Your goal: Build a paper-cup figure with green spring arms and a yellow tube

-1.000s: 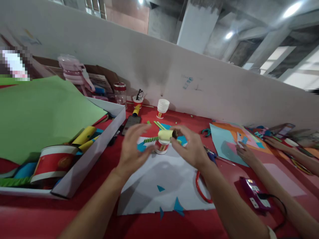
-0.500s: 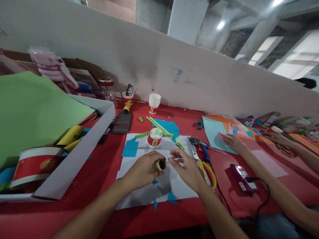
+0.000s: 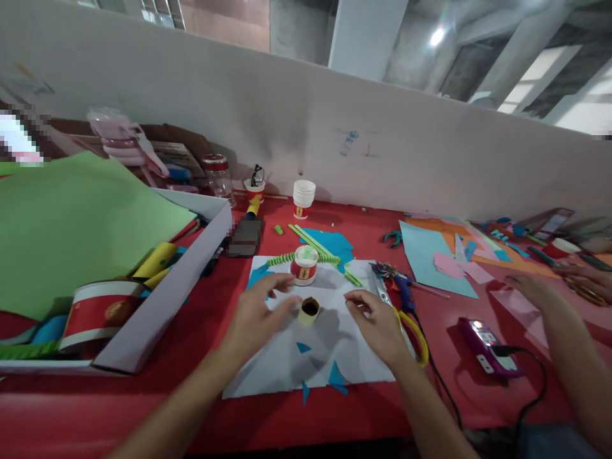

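Observation:
A short pale-yellow paper tube (image 3: 306, 316) stands upright on the white paper sheet (image 3: 268, 370), its dark hollow end facing up. Just left of it is my left hand (image 3: 261, 313), thumb and fingers spread and holding nothing. My right hand (image 3: 375, 322) hovers to the tube's right with loosely bent fingers apart, also holding nothing. Behind the tube sits a red and white paper cup (image 3: 304, 271), with a folded green paper strip (image 3: 281, 259) sticking out on each side. Small blue paper scraps (image 3: 303, 347) lie in front of the tube.
Yellow-handled scissors (image 3: 421, 341) and a blue glue gun (image 3: 405, 292) lie at the right. Beyond them is a purple corded device (image 3: 490, 350), near a co-worker's arm (image 3: 567, 357). A white box (image 3: 186, 290) holding craft materials stands left. Stacked cups (image 3: 303, 194) stand by the wall.
My left hand has let go of the yellow tube, which now stands on the paper, and has drawn back left. My right hand has shifted slightly right. The co-worker's hand has moved right off the light-blue sheet.

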Demonstrator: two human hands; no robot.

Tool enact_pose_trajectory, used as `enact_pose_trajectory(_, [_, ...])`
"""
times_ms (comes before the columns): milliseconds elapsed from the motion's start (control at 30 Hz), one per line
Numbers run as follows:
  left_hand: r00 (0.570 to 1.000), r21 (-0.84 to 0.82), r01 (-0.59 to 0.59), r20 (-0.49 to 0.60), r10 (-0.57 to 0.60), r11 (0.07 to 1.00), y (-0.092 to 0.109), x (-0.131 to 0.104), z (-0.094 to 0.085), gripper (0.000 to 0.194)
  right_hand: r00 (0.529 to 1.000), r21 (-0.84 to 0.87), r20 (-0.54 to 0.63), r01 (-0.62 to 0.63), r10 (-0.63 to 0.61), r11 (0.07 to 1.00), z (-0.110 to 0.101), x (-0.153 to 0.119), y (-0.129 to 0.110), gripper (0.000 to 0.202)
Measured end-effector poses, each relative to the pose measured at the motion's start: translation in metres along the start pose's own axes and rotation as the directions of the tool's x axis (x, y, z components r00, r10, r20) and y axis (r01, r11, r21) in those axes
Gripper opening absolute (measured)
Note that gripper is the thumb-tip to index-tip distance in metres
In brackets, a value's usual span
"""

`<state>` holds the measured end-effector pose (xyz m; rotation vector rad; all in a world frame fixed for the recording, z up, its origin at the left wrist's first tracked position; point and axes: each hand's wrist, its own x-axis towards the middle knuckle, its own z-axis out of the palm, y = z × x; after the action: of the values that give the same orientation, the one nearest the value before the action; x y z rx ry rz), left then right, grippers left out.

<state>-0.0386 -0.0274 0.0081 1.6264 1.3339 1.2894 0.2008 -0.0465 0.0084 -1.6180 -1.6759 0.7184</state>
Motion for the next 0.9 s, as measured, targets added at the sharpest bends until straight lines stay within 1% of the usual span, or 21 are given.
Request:
enact_pose_trajectory(33, [0.997,0.028,-0.019,-0.078,0.021,0.999,0.003,0.008,-0.007,0.009,1.000,-0.002,-0.026,-0.005,0.005,1.000,-0.004,-0.001,0.002,0.022])
enact_pose_trajectory(67, [0.991,0.062,-0.035,-0.128,0.042,0.997,0.007,0.017,-0.012,0.011,0.999,-0.001,-0.053,-0.009,0.009,1.000,-0.006,-0.002,0.004,0.023])
enact_pose_trajectory(100, [0.989,0.107,-0.056,-0.129,0.070,0.993,0.010,0.028,-0.015,0.010,0.997,0.002,-0.075,-0.010,0.010,1.000,-0.007,-0.002,0.006,0.023])
enact_pose_trajectory(133, [0.991,0.163,-0.082,-0.088,0.097,0.983,0.013,0.040,-0.016,0.004,0.996,0.003,-0.092,-0.008,0.009,1.000,-0.008,-0.002,0.008,0.023])
enact_pose_trajectory(167, [0.996,0.215,-0.079,-0.033,0.088,0.973,0.015,0.050,-0.014,0.012,0.995,-0.001,-0.102,-0.006,0.006,1.000,-0.009,-0.003,0.010,0.023])
enact_pose_trajectory(233, [0.999,0.272,-0.028,0.035,0.019,0.962,0.019,0.069,-0.005,0.035,0.994,-0.033,-0.109,0.013,-0.017,0.999,-0.013,-0.002,0.013,0.024])
enact_pose_trajectory(267, [0.998,0.299,0.003,0.059,-0.022,0.954,0.020,0.075,0.001,0.041,0.993,-0.074,-0.116,0.019,-0.028,0.997,-0.017,-0.001,0.016,0.025])
enact_pose_trajectory(300, [0.995,0.336,0.024,0.082,-0.055,0.941,0.021,0.080,0.007,0.043,0.991,-0.138,-0.133,0.016,-0.035,0.990,-0.021,0.001,0.018,0.025])
enact_pose_trajectory(367, [0.986,0.454,0.028,0.136,-0.100,0.890,0.023,0.085,0.018,0.039,0.982,-0.335,-0.185,-0.039,-0.026,0.941,-0.034,0.006,0.025,0.024])
enact_pose_trajectory(433, [0.975,0.569,0.015,0.175,-0.139,0.822,0.025,0.087,0.024,0.034,0.970,-0.510,-0.244,-0.128,-0.001,0.850,-0.046,0.014,0.033,0.024])
enact_pose_trajectory(467, [0.970,0.600,0.017,0.183,-0.158,0.800,0.025,0.088,0.025,0.032,0.964,-0.562,-0.266,-0.169,0.016,0.810,-0.052,0.018,0.037,0.025])
enact_pose_trajectory(500, [0.968,0.613,0.025,0.182,-0.172,0.790,0.025,0.088,0.025,0.030,0.959,-0.591,-0.280,-0.202,0.037,0.781,-0.056,0.023,0.041,0.025])
enact_pose_trajectory(567, [0.967,0.613,0.031,0.183,-0.179,0.790,0.024,0.088,0.024,0.028,0.950,-0.604,-0.303,-0.255,0.079,0.755,-0.060,0.030,0.048,0.025])
enact_pose_trajectory(633, [0.974,0.596,0.030,0.164,-0.159,0.802,0.023,0.087,0.021,0.029,0.941,-0.614,-0.318,-0.297,0.116,0.731,-0.062,0.037,0.053,0.025])
enact_pose_trajectory(700, [0.986,0.537,0.060,0.100,-0.134,0.842,0.023,0.084,0.015,0.034,0.933,-0.612,-0.326,-0.330,0.151,0.719,-0.063,0.042,0.056,0.026])
enact_pose_trajectory(733, [0.991,0.469,0.087,0.053,-0.126,0.879,0.023,0.082,0.012,0.036,0.929,-0.605,-0.329,-0.347,0.172,0.717,-0.064,0.043,0.057,0.026])
enact_pose_trajectory(767, [0.992,0.360,0.118,0.003,-0.128,0.925,0.023,0.080,0.008,0.039,0.922,-0.593,-0.332,-0.367,0.197,0.717,-0.066,0.045,0.059,0.026])
enact_pose_trajectory(800, [0.989,0.205,0.151,-0.037,-0.146,0.967,0.023,0.078,0.004,0.042,0.915,-0.577,-0.334,-0.387,0.225,0.719,-0.068,0.046,0.060,0.025])
enact_pose_trajectory(833, [0.982,0.017,0.183,-0.056,-0.182,0.983,0.023,0.077,0.000,0.044,0.907,-0.557,-0.337,-0.407,0.251,0.724,-0.070,0.047,0.061,0.025])
enact_pose_trajectory(867, [0.972,-0.186,0.214,-0.055,-0.227,0.959,0.023,0.075,-0.004,0.044,0.900,-0.534,-0.339,-0.424,0.274,0.732,-0.073,0.048,0.062,0.024])
enact_pose_trajectory(900, [0.959,-0.381,0.250,-0.030,-0.282,0.890,0.023,0.074,-0.009,0.042,0.894,-0.507,-0.340,-0.436,0.292,0.744,-0.075,0.049,0.063,0.022])
